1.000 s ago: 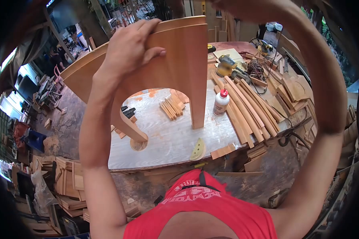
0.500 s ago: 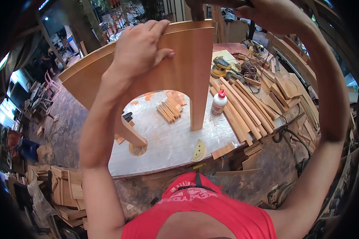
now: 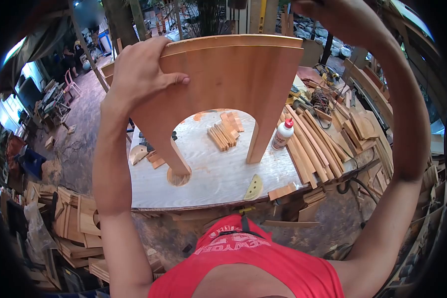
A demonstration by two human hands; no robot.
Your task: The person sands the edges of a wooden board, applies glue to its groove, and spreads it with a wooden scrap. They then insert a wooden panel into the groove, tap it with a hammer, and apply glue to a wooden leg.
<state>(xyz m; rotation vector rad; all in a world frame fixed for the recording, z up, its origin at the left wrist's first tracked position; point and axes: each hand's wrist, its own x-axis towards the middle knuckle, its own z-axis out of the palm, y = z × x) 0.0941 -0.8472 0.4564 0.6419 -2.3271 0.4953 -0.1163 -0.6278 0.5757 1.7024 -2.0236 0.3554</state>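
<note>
A wooden panel (image 3: 218, 74) with an arched cutout and two legs stands upright on the white-topped workbench (image 3: 208, 191). A thin wooden strip (image 3: 233, 40) runs along its curved top edge. My left hand (image 3: 139, 69) grips the panel's upper left, thumb on the near face and fingers over the top. My right hand (image 3: 328, 15) is raised above the panel's right end, fingers curled and partly cut off by the frame's top edge. The hammer seen in it earlier is mostly out of view now.
A white glue bottle (image 3: 282, 134) with a red cap stands right of the panel, beside long wooden strips (image 3: 313, 144). Small wood pieces (image 3: 223, 135) lie behind the arch. A half-round piece (image 3: 254, 187) rests near the front edge. Scrap wood (image 3: 77, 218) is piled at lower left.
The hammer head was down at the panel's top edge and has risen away with my right hand. My left hand has shifted left along the panel, and the view has shifted.
</note>
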